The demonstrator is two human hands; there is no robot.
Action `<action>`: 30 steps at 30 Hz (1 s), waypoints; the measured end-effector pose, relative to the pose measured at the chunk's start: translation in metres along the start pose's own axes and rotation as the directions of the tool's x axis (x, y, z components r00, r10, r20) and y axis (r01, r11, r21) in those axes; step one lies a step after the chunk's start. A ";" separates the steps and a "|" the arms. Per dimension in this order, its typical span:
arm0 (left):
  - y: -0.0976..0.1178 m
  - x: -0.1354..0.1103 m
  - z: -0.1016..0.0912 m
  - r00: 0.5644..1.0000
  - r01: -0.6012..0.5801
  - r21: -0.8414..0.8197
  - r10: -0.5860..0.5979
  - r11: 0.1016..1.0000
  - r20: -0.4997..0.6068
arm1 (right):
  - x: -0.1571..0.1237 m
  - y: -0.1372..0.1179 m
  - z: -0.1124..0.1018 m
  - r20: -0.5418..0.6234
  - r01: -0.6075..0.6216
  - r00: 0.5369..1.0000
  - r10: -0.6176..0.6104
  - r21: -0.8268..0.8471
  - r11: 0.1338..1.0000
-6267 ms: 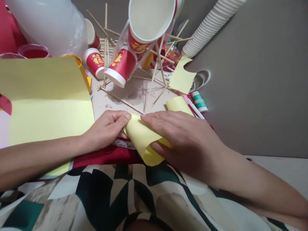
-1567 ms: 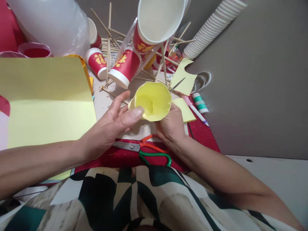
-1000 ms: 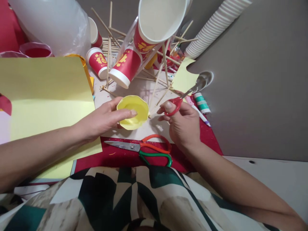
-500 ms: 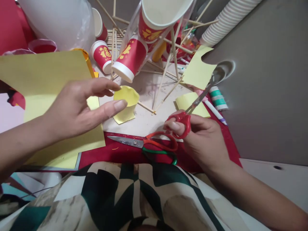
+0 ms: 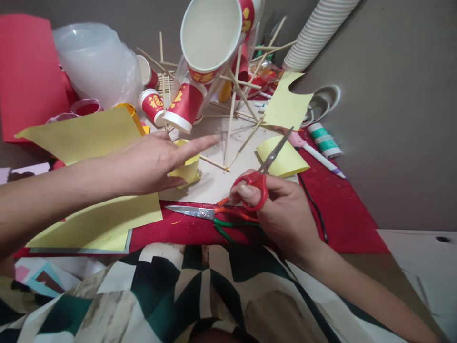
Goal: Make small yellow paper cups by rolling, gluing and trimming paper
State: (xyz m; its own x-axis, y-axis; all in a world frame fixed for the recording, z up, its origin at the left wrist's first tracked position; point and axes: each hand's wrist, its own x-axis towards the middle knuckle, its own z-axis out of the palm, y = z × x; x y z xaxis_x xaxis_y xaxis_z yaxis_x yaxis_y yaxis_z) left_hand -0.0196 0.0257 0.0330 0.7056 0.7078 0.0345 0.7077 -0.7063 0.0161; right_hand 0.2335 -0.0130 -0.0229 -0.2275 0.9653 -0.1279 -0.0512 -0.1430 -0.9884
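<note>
My left hand (image 5: 153, 162) is open over the small yellow paper tube (image 5: 191, 167), with the index finger stretched to the right and the thumb low beside the tube. Part of the tube is hidden behind my fingers, and I cannot tell whether they touch it. Red-handled scissors (image 5: 256, 190) are in my right hand (image 5: 285, 214), their blades pointing up and away. Below them lies a larger pair of scissors (image 5: 200, 213) with orange and green handles, partly covered by my right hand. A curled yellow paper piece (image 5: 282, 157) rests just beyond the held blades.
A wooden-stick frame (image 5: 230, 119) stands on the white board (image 5: 210, 188), near red-and-white paper cups (image 5: 183, 107). Large yellow paper (image 5: 96, 226) lies at the left. A notched yellow sheet (image 5: 287, 102) and a marker (image 5: 323, 160) are to the right.
My left hand has moved right and its index finger now stretches across the tube. The yellow tube stands more upright. My right hand keeps the red-handled scissors. The view has shifted.
</note>
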 end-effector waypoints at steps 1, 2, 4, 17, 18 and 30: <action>0.001 0.005 -0.001 0.999 -0.034 0.067 0.032 0.997 0.034 | 0.002 0.002 0.001 0.005 0.009 1.000 -0.009 0.000 1.000; 0.002 0.009 -0.001 0.995 -0.062 0.116 0.052 0.991 0.084 | 0.004 0.003 0.002 0.018 0.022 1.000 -0.022 -0.003 1.000; 0.003 0.017 0.001 0.981 -0.103 0.140 0.077 0.985 0.179 | 0.009 0.007 0.002 0.049 0.048 0.998 -0.047 -0.020 0.999; 0.007 0.025 0.024 0.948 -0.057 0.249 -0.025 0.967 0.317 | 0.014 0.015 0.000 0.192 -0.053 0.980 0.060 -0.039 0.998; 0.008 0.025 0.024 0.947 -0.054 0.255 -0.031 0.965 0.319 | 0.014 0.014 0.000 0.198 -0.050 0.979 0.058 -0.049 0.998; 0.008 0.025 0.026 0.966 -0.059 0.234 -0.004 0.970 0.259 | 0.012 0.014 -0.002 0.202 -0.052 0.977 0.068 -0.082 0.995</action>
State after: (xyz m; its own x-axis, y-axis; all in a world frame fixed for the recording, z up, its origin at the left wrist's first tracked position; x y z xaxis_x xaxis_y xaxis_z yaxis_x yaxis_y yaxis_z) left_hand 0.0052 0.0381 0.0080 0.6883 0.6896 -0.2252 0.6535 -0.7242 -0.2202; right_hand 0.2324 -0.0031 -0.0380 -0.4225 0.8893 -0.1751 0.0410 -0.1743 -0.9838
